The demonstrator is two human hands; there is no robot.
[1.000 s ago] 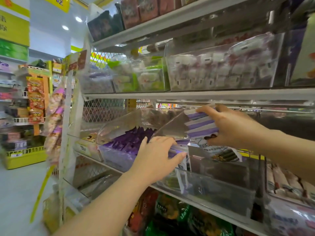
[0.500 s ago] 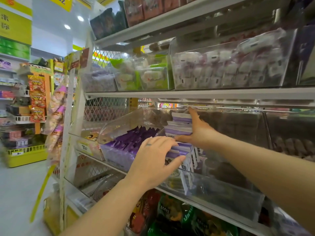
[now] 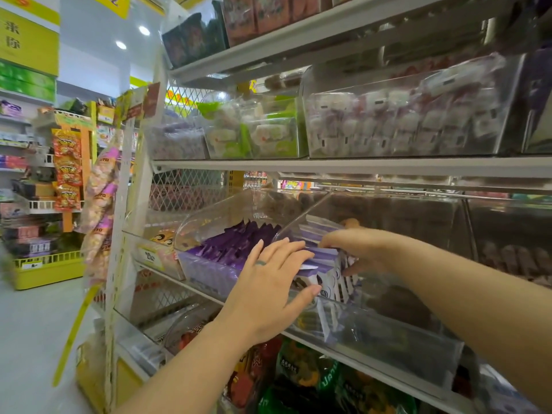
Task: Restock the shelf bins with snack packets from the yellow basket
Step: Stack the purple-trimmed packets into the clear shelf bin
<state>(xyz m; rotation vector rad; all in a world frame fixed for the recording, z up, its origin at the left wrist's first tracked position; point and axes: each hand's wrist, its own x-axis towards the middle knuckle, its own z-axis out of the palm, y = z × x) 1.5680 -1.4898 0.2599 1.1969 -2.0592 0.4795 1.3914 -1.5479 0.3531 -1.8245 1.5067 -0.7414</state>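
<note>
A stack of white-and-purple snack packets stands at the front left of a clear tilted shelf bin on the middle shelf. My right hand reaches into this bin; its fingers lie over the top of the stack and its thumb curls under it. My left hand rests flat against the bin's front left corner, with its straight fingers touching the packets and its thumb along the bin's front wall. The bin's right half shows dark contents that I cannot make out.
The bin to the left holds dark purple packets. Clear bins of white and green sweets sit on the shelf above. Green and red bags lie on the shelf below. A yellow-based rack stands far left across the aisle.
My right hand has come forward and down from the back of the bin onto the front stack of packets. My left hand has stayed at the bin's front corner.
</note>
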